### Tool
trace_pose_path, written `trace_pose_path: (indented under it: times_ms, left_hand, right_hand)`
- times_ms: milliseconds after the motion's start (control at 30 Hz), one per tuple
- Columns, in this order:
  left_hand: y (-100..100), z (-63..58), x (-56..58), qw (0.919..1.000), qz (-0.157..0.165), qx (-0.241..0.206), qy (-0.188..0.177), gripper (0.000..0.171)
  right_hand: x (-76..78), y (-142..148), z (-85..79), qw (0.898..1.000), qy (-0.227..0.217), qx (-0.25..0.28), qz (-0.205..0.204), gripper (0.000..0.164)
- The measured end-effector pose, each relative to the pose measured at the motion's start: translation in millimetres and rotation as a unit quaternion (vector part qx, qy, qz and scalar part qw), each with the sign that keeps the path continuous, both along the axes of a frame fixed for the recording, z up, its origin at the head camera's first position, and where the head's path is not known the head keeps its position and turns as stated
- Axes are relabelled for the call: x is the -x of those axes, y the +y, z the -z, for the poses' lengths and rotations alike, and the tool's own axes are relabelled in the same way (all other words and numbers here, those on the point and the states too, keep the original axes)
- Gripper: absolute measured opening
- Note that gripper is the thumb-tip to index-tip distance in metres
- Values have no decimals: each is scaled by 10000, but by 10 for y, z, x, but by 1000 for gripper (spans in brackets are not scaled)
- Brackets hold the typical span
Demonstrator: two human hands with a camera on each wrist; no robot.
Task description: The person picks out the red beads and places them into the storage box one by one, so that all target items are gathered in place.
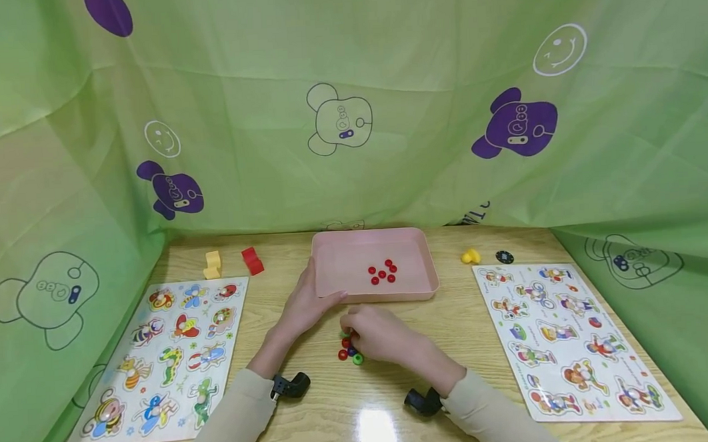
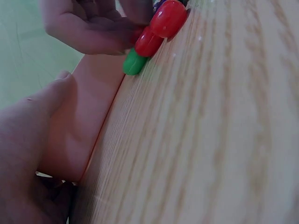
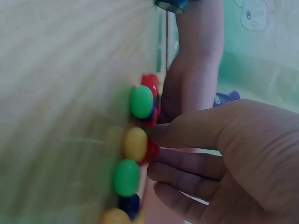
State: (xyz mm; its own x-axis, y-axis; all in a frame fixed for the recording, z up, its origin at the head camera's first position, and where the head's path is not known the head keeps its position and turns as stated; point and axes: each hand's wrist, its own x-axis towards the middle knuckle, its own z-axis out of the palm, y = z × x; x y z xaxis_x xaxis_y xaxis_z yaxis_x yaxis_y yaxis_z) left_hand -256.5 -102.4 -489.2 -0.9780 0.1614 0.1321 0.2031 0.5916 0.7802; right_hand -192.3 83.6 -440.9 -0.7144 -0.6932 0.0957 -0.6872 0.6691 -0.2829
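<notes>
My left hand (image 1: 304, 300) grips the front left corner of a pink tray (image 1: 430, 270); in the left wrist view the thumb (image 2: 60, 91) lies against the tray's wall. Several red beads (image 1: 382, 273) lie inside the tray. Just in front of it, my right hand (image 1: 380, 333) reaches down to loose beads on the table and pinches a red bead (image 3: 152, 150) between its fingertips. Beside it lie a red bead (image 1: 342, 355), a green bead (image 1: 358, 359) and a dark blue bead (image 1: 351, 350). Yellow beads (image 3: 135, 144) also show in the right wrist view; the head view hides them behind the hand.
Picture puzzle boards stand at the left (image 1: 177, 350) and right (image 1: 570, 336) of the wooden table. Toward the back are a yellow block (image 1: 213, 264), a red block (image 1: 252, 260), a yellow piece (image 1: 470, 256) and a black disc (image 1: 504, 257). Green cloth encloses the table.
</notes>
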Motion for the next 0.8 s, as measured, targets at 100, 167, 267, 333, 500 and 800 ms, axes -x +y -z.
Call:
trace_pose_path:
  times_ms: [100, 167, 267, 333, 500, 800]
  left_hand:
    - [3, 14, 9, 9998, 71, -90, 145, 108]
    - [5, 24, 15, 9997, 87, -152, 198, 108]
    - [6, 31, 17, 9998, 27, -163, 135, 109]
    - [8, 35, 18, 9998, -11, -186, 78, 110]
    - [11, 36, 21, 9998, -39, -174, -39, 110]
    - [24, 24, 18, 9999, -16, -140, -47, 111]
  right_hand:
    - [51, 51, -65, 9995, -185, 181, 191, 7]
    - [99, 107, -113, 9987, -174, 304, 375, 9]
    - [183, 204, -187, 9966, -102, 446, 691, 10]
    - [249, 280, -223, 9948, 62, 500, 880, 11]
    - [488, 473, -222, 9867, 74, 825, 1399, 6]
    - [854, 726, -25, 9710, -83, 857, 2232, 16]
